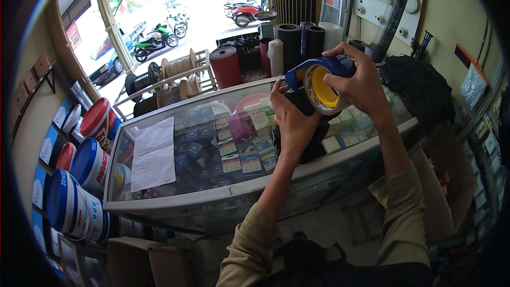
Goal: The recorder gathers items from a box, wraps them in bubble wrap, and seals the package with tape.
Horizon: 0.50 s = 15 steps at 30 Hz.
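Note:
My right hand [366, 82] grips a roll of blue adhesive tape [344, 66] with a yellow inner core, raised above the glass counter. A length of the blue tape arches off the roll to the left, its end close to my left fingertips. My left hand [296, 127] is closed on a black plastic bundle [314, 146], which stands at the counter's near edge. Part of the bundle is hidden behind my left hand and wrist. Whether the left fingertips also touch the tape end is hard to make out.
Small boxes fill the glass display counter [234, 194]; a white paper sheet [154, 154] lies on top. Paint pails [79, 202] stand at left, rolls of sheeting [226, 66] behind. A black plastic heap [417, 87] and cardboard box [443, 180] are at right.

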### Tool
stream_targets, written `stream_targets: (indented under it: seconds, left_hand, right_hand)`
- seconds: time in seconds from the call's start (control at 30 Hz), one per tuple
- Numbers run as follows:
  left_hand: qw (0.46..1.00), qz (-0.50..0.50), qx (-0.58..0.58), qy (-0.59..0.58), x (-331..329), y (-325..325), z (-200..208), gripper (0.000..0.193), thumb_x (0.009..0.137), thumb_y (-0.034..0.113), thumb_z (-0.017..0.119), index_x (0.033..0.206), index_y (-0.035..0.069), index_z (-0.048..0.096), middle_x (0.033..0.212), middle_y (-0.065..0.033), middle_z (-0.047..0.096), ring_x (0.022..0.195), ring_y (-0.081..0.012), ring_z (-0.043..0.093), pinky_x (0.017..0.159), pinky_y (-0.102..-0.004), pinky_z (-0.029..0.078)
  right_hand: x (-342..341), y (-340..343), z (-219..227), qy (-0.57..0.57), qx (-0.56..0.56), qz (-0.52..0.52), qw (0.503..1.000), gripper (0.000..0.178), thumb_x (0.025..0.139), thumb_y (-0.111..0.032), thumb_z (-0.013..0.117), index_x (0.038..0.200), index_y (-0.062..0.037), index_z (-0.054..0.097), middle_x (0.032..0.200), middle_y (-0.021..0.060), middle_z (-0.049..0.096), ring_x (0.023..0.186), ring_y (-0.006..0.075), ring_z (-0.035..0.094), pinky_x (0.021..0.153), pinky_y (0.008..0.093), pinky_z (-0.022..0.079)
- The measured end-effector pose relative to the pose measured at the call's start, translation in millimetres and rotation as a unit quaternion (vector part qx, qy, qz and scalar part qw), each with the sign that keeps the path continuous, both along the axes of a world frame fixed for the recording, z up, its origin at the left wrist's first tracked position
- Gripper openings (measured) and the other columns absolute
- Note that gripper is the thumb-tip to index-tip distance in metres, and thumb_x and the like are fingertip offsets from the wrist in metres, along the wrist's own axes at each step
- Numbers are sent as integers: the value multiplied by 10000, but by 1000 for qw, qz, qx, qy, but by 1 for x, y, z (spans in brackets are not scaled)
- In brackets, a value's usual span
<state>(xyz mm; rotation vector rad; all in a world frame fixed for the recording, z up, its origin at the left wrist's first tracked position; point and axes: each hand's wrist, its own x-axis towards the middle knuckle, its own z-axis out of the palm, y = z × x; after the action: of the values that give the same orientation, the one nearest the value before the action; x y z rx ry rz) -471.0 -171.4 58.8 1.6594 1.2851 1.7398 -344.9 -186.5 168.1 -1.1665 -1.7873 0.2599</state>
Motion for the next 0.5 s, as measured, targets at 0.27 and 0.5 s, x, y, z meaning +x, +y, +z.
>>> stream_targets:
  seconds: [0.27,0.5]
  left_hand:
    - [1000,0,10,-10,-1,3,0,866,601,181,801,1271,42,271,1141,-163,394,1145,-338,415,938,-486,327]
    - [993,10,-25,113,-7,-1,1,968,581,267,821,1266,-33,206,1169,-216,388,1122,-359,452,966,-402,366]
  right_hand:
    - [3,-13,0,-45,-13,8,999,396,700,-227,717,1014,-38,566,916,100,623,814,155,621,771,281,504]
    - [9,-20,10,-99,-55,-12,994,424,735,-343,728,996,-50,567,910,107,621,837,180,619,784,302,500]
